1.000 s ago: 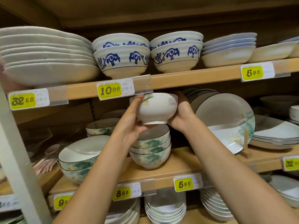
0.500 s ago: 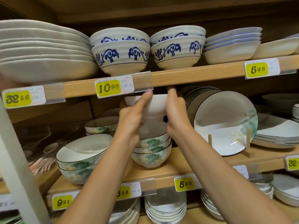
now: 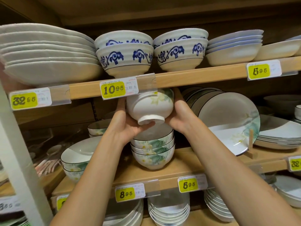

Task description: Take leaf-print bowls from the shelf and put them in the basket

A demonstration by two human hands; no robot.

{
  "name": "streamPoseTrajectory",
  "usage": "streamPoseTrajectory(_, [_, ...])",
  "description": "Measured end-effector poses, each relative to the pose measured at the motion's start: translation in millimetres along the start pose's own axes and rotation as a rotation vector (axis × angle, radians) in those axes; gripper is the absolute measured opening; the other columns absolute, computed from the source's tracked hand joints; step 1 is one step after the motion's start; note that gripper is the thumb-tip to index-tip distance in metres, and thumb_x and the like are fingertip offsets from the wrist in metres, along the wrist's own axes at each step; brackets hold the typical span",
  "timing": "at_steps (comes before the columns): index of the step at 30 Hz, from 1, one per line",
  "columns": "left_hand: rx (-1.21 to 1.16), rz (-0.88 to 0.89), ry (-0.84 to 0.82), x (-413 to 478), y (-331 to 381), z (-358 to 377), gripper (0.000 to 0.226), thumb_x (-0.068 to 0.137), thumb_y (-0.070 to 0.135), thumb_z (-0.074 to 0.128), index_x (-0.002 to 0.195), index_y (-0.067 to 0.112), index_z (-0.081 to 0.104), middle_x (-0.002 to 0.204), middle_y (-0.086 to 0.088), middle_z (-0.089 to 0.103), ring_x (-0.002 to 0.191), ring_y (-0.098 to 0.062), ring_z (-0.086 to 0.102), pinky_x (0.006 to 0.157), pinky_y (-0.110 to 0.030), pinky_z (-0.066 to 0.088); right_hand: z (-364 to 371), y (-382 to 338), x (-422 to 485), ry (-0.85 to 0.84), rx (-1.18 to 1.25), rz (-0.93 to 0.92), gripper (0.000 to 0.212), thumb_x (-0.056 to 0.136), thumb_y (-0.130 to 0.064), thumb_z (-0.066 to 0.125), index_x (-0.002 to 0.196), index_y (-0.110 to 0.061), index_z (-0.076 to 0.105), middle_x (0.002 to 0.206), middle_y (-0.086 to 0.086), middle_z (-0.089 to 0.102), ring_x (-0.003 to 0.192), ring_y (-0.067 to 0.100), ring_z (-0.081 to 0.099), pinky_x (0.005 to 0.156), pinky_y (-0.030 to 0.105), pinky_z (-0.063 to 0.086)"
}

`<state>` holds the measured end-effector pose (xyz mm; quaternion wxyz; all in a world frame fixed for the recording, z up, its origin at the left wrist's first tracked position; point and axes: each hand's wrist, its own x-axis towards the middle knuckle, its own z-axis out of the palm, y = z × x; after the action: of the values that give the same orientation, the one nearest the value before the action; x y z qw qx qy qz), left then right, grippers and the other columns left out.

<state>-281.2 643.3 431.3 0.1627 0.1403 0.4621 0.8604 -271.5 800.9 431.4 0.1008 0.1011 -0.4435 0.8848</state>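
A white leaf-print bowl (image 3: pixel 149 106) is held up between both hands, just under the edge of the upper shelf (image 3: pixel 195 75). Its foot tilts toward me. My left hand (image 3: pixel 128 126) cups it from the left and below, thumb under the foot. My right hand (image 3: pixel 180 116) grips its right side. Directly beneath stands a stack of leaf-print bowls (image 3: pixel 153 149) on the middle shelf (image 3: pixel 184 163). No basket is in view.
Blue-patterned bowls (image 3: pixel 127 57) and white plates (image 3: pixel 48 54) fill the upper shelf. Larger leaf-print bowls (image 3: pixel 78 155) sit at left, a leaf-print plate (image 3: pixel 228 123) leans on a wooden stand at right. Price tags line the shelf edges. More dishes sit below.
The bowl went up behind the shelf edge half a second ago, and now it is lower and tilted with its foot toward me. My left hand has slid under it.
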Motion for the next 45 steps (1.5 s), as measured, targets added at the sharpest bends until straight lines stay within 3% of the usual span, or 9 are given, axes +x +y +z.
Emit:
streamPoseTrajectory(3, [0.24,0.167,0.168,1.3,0.1,0.4,0.046,0.094,0.06,0.043,0.12,0.028,0.062,0.118,-0.006,0.07,0.107,-0.027,0.065,0.062,-0.047,0.06,2.7,7.4,0.7,0.135,-0.19,-0.1,0.036,0.095,-0.042,0.046,0.113,-0.019,0.067,0.107,0.008,0.074,0.101,0.026,0.069,0.09,0.044,0.055])
streamPoseTrajectory(6, [0.467,0.299,0.359,2.0,-3.4,0.1,0.05,0.1,0.055,0.022,0.114,0.028,0.061,0.116,-0.004,0.068,0.101,-0.024,0.064,0.055,-0.037,0.059,3.6,10.9,-4.0,0.248,-0.365,-0.187,0.044,0.084,-0.043,0.049,0.113,-0.014,0.066,0.098,0.005,0.075,0.094,0.023,0.071,0.071,0.031,0.056])
streamPoseTrajectory(11, [0.588,0.216,0.403,5.0,-8.7,-10.1,0.094,0.064,0.086,0.023,0.123,0.026,0.065,0.128,-0.008,0.065,0.116,-0.029,0.061,0.103,-0.045,0.047,-3.0,12.5,-7.8,0.199,-0.618,-0.257,0.059,0.071,-0.062,0.047,0.106,-0.018,0.065,0.097,0.007,0.074,0.094,0.024,0.069,0.09,0.044,0.054])
streamPoseTrajectory(15, [0.592,0.181,0.396,7.0,-23.0,-15.0,0.121,0.042,0.095,0.022,0.129,0.022,0.062,0.133,-0.011,0.061,0.124,-0.03,0.056,0.111,-0.043,0.038,-15.6,24.9,-13.2,0.216,-0.817,-0.213,0.08,0.067,-0.077,0.034,0.089,-0.008,0.069,0.093,0.009,0.075,0.092,0.029,0.067,0.094,0.047,0.048])
streamPoseTrajectory(21, [0.546,0.228,0.466,5.1,-37.8,-18.8,0.11,0.048,0.09,0.024,0.121,0.021,0.066,0.126,-0.008,0.066,0.118,-0.028,0.06,0.109,-0.043,0.04,-34.0,40.7,-12.7,0.128,-0.772,-0.177,0.071,0.071,-0.069,0.039,0.089,-0.011,0.076,0.087,0.004,0.077,0.087,0.019,0.072,0.083,0.041,0.054])
streamPoseTrajectory(26, [0.538,0.262,0.5,2.9,-52.6,-25.4,0.074,0.069,0.069,0.026,0.101,0.018,0.069,0.106,-0.006,0.072,0.102,-0.027,0.065,0.102,-0.046,0.046,-39.3,49.6,-15.4,0.046,-0.773,-0.216,0.061,0.077,-0.066,0.041,0.086,-0.018,0.078,0.086,0.005,0.077,0.084,0.014,0.073,0.067,0.023,0.055])
streamPoseTrajectory(30, [0.501,0.279,0.514,4.4,-56.5,-25.8,0.076,0.074,0.07,0.028,0.112,0.018,0.068,0.114,-0.007,0.07,0.108,-0.028,0.063,0.105,-0.046,0.044,-41.1,53.9,-15.3,0.084,-0.791,-0.265,0.089,0.076,-0.069,0.042,0.094,0.016,0.062,0.095,0.032,0.066,0.092,0.04,0.065,0.077,0.045,0.053])
streamPoseTrajectory(41, [0.461,0.319,0.598,10.5,-61.9,-26.7,0.088,0.06,0.075,0.03,0.113,0.014,0.065,0.116,-0.011,0.068,0.109,-0.033,0.062,0.103,-0.047,0.045,-46.3,61.4,-14.8,0.066,-0.766,-0.28,0.085,0.073,-0.066,0.044,0.094,0.014,0.063,0.093,0.027,0.069,0.088,0.032,0.068,0.074,0.039,0.055])
streamPoseTrajectory(45, [0.442,0.339,0.639,9.0,-60.6,-24.7,0.066,0.066,0.063,0.036,0.095,0.011,0.065,0.106,-0.013,0.07,0.102,-0.035,0.064,0.097,-0.052,0.049,-48.1,62.4,-15.4,0.08,-0.755,-0.263,0.073,0.078,-0.06,0.044,0.091,0.009,0.066,0.09,0.022,0.071,0.077,0.018,0.07,0.065,0.027,0.053])
